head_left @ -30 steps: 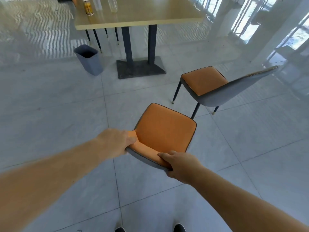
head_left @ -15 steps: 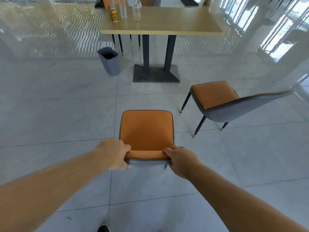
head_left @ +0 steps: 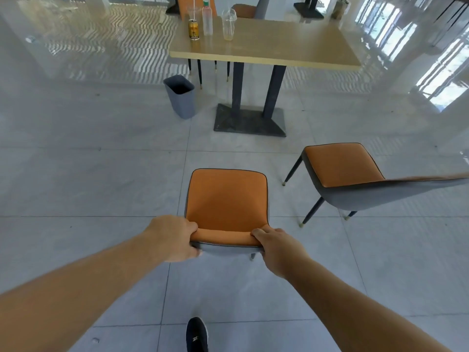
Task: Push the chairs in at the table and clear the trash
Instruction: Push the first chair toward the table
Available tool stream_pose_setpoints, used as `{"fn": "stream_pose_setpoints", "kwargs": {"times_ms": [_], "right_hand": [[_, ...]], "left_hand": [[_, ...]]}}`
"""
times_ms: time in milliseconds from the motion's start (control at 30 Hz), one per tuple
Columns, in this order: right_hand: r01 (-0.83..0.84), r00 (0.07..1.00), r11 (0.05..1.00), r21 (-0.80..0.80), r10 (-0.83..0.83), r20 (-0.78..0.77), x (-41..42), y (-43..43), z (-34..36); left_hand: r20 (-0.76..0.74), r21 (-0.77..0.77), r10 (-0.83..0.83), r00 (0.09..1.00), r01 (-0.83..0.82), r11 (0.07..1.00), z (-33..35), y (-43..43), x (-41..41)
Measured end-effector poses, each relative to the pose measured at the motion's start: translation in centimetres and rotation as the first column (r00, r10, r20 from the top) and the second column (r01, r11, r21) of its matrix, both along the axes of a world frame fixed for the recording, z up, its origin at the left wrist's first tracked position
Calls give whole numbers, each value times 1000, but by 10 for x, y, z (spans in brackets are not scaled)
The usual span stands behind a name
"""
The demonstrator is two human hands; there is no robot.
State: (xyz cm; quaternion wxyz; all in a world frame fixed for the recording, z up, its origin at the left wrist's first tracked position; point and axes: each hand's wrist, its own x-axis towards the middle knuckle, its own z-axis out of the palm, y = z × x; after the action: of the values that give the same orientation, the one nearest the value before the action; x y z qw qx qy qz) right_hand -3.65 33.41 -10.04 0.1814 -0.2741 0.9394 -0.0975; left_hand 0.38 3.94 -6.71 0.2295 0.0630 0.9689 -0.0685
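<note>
An orange-seated chair (head_left: pixel 227 199) with a grey back stands on the floor in front of me, facing the table (head_left: pixel 274 47). My left hand (head_left: pixel 172 237) grips the left end of its backrest and my right hand (head_left: pixel 276 246) grips the right end. A second orange chair (head_left: pixel 340 165) stands to the right, turned sideways, away from the table. On the table's far left corner stand a yellow can (head_left: pixel 194 30), a clear bottle (head_left: pixel 207 19) and a clear plastic cup (head_left: pixel 228 25).
A grey trash bin (head_left: pixel 180 96) stands on the floor left of the table's dark base (head_left: pixel 250 120). More chairs (head_left: pixel 245 10) stand beyond the table. My dark shoe (head_left: pixel 196 335) is on the tiles below the chair. Glass walls run along the right.
The held chair has swung round to face the table squarely. I have stepped forward, so the table and bin are nearer and more centred.
</note>
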Motion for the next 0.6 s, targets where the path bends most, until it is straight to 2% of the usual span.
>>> {"fn": "stream_pose_setpoints", "kwargs": {"times_ms": [367, 600], "right_hand": [[67, 998, 997, 50, -66, -18, -126, -43, 11], [61, 998, 995, 76, -62, 10, -218, -60, 12]], "left_hand": [[20, 51, -76, 997, 75, 996, 7, -44, -128], [69, 19, -133, 989, 132, 991, 7, -62, -221]]}}
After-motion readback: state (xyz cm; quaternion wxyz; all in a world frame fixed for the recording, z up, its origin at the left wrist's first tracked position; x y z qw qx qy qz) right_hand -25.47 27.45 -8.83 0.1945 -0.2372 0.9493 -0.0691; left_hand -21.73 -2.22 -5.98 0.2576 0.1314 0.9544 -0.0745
